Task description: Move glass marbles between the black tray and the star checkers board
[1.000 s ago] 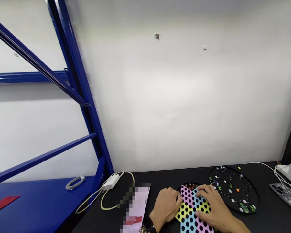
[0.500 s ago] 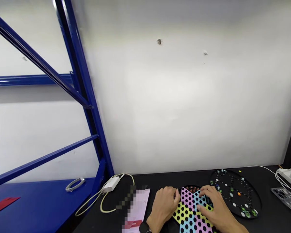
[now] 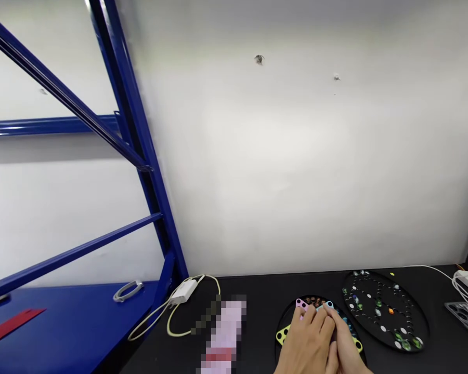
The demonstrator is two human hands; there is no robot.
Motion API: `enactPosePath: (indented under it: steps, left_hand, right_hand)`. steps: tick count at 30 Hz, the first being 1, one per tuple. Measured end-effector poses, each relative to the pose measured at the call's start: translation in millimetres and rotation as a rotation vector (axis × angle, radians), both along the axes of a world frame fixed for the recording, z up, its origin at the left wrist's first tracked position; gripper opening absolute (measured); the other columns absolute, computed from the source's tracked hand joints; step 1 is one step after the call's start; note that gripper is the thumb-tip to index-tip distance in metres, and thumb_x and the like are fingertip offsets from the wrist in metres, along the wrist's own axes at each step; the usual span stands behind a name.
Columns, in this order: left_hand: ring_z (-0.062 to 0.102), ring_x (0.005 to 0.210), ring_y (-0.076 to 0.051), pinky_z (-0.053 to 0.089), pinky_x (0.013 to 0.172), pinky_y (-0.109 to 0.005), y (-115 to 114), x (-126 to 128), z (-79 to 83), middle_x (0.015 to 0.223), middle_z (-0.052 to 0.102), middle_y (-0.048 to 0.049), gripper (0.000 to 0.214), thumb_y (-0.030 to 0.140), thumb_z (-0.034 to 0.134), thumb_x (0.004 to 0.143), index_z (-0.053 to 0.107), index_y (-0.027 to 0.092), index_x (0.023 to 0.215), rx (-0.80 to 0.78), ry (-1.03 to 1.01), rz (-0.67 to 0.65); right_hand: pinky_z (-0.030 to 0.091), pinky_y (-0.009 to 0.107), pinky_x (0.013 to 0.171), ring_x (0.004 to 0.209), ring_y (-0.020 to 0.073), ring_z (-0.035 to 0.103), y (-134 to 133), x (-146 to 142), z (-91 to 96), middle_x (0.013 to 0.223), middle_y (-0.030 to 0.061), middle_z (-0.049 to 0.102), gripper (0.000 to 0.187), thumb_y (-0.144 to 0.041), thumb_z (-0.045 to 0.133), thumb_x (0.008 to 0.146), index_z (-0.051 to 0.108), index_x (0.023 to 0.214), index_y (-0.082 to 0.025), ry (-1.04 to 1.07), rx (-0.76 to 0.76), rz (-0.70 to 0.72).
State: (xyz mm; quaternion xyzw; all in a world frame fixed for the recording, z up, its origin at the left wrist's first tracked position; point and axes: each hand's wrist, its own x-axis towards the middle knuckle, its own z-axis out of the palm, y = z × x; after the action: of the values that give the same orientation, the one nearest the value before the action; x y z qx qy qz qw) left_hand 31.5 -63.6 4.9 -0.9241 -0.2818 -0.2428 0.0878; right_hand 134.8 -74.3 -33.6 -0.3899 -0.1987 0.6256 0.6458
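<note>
My left hand [image 3: 306, 340] lies palm down over a star-shaped Chinese checkers board [image 3: 282, 335], its fingers stretched forward on the perforated surface. Against it, on the right, rests my right hand [image 3: 348, 343]; one finger reaches forward and the others are partly hidden by the left hand. Yellow, pink and blue points of the board show around the hands, while its centre is covered. Beneath it is a round black tray [image 3: 277, 317], with brown pieces [image 3: 315, 301] along the far side and blue ones at the right.
A second round black tray [image 3: 427, 337] holds glass marbles and white pieces at the right. Beyond it lie a phone-like device [image 3: 466, 317] and white cables [image 3: 462, 291]. Leftward are a partly blurred pink item [image 3: 234, 322], a white adapter [image 3: 184, 292] and a blue metal frame [image 3: 152, 171].
Both hands have come together over the middle of the board, the left moving right across it. The hands were apart at its two sides before. The camera view has shifted slightly.
</note>
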Motion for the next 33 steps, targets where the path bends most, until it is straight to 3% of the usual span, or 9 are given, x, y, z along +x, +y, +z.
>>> enactPosePath:
  steps: [3, 6, 10, 14, 18, 21, 24, 29, 33]
  left_hand:
    - [0.057, 0.113, -0.025, 0.04, 0.104, -0.042, 1.9, 0.0, -8.4, 0.127, 0.064, -0.0056, 0.045, 0.05, 0.051, 0.095, 0.053, 0.021, 0.129, 0.033, 0.028, -0.002]
    - [0.047, 0.132, -0.029, 0.033, 0.113, -0.047, 6.1, -2.6, -14.6, 0.148, 0.051, -0.007, 0.068, 0.063, 0.043, 0.096, 0.034, 0.024, 0.151, 0.024, 0.069, -0.06]
    - [0.035, 0.144, -0.031, 0.027, 0.119, -0.049, 11.9, -15.3, -13.8, 0.164, 0.024, 0.0007, 0.069, 0.066, 0.036, 0.099, 0.014, 0.037, 0.158, -0.234, 0.165, -0.114]
    - [0.024, 0.149, -0.035, 0.013, 0.122, -0.061, 18.4, -33.6, -7.3, 0.165, 0.02, 0.0018, 0.071, 0.071, 0.036, 0.097, 0.017, 0.039, 0.158, -0.516, 0.175, -0.089]
    - [0.024, 0.148, -0.038, 0.009, 0.121, -0.064, 26.7, -44.6, -1.9, 0.163, 0.026, 0.0035, 0.077, 0.08, 0.046, 0.087, 0.031, 0.043, 0.153, -0.688, 0.167, -0.056]
    - [0.029, 0.146, -0.038, 0.01, 0.121, -0.064, 31.1, -45.7, -4.5, 0.161, 0.032, 0.0031, 0.079, 0.082, 0.051, 0.082, 0.035, 0.045, 0.151, -0.697, 0.15, -0.026]
    - [0.034, 0.141, -0.04, 0.014, 0.118, -0.065, 30.7, -40.4, -14.3, 0.158, 0.039, -0.0016, 0.08, 0.082, 0.052, 0.081, 0.041, 0.04, 0.149, -0.609, 0.129, 0.109]
    - [0.035, 0.139, -0.043, 0.023, 0.115, -0.062, 22.2, -26.8, -17.1, 0.154, 0.044, -0.0109, 0.072, 0.07, 0.048, 0.089, 0.048, 0.027, 0.147, -0.518, 0.134, 0.417]
    - [0.05, 0.125, -0.037, 0.033, 0.107, -0.055, 22.3, -30.1, -1.0, 0.137, 0.059, -0.0121, 0.051, 0.054, 0.043, 0.096, 0.061, 0.023, 0.132, -0.473, 0.113, 0.472]
  right_hand:
    - [0.043, 0.024, 0.041, 0.042, 0.0142, 0.05, -0.7, 11.1, 10.1, 0.044, -0.0081, 0.045, 0.048, -0.069, 0.072, 0.063, 0.055, 0.065, -0.024, -0.035, -0.159, 0.029]
    - [0.03, 0.022, 0.038, 0.038, 0.0086, 0.031, 0.8, 34.1, 23.2, 0.044, -0.0092, 0.034, 0.054, -0.072, 0.065, 0.071, 0.044, 0.057, -0.024, -0.332, -0.16, 0.01]
    - [0.034, 0.026, 0.054, 0.054, 0.0124, 0.036, 6.9, 90.1, 27.6, 0.054, -0.0043, 0.036, 0.058, -0.069, 0.053, 0.083, 0.03, 0.055, -0.024, -1.139, 0.177, -0.224]
    - [0.03, 0.029, 0.053, 0.051, 0.0154, 0.036, 10.9, 143.0, 13.5, 0.051, -0.002, 0.039, 0.051, -0.058, 0.038, 0.093, 0.027, 0.056, -0.025, -1.668, -0.006, -0.248]
    - [0.031, 0.031, 0.054, 0.053, 0.0194, 0.048, 13.5, 163.2, -3.5, 0.058, 0.0015, 0.053, 0.041, -0.047, 0.036, 0.094, 0.038, 0.059, -0.026, -1.922, -0.113, -0.209]
    - [0.04, 0.036, 0.066, 0.076, 0.0271, 0.061, 15.3, 158.6, -6.9, 0.078, 0.0068, 0.064, 0.032, -0.045, 0.041, 0.092, 0.055, 0.071, -0.025, -2.037, -0.026, -0.256]
    - [0.044, 0.046, 0.085, 0.1, 0.0326, 0.061, 11.2, 137.4, -1.4, 0.104, 0.0109, 0.068, 0.034, -0.052, 0.047, 0.09, 0.066, 0.096, -0.024, -2.016, 0.095, -0.276]
    - [0.037, 0.055, 0.108, 0.133, 0.0384, 0.047, -4.9, 77.8, 1.5, 0.143, 0.0101, 0.056, 0.062, -0.069, 0.056, 0.083, 0.061, 0.131, -0.031, -1.816, 0.243, 0.106]
    - [0.022, 0.067, 0.115, 0.142, 0.0457, 0.035, -8.2, 56.4, 1.5, 0.154, 0.0076, 0.045, 0.077, -0.073, 0.065, 0.073, 0.056, 0.14, -0.038, -1.771, 0.256, 0.405]
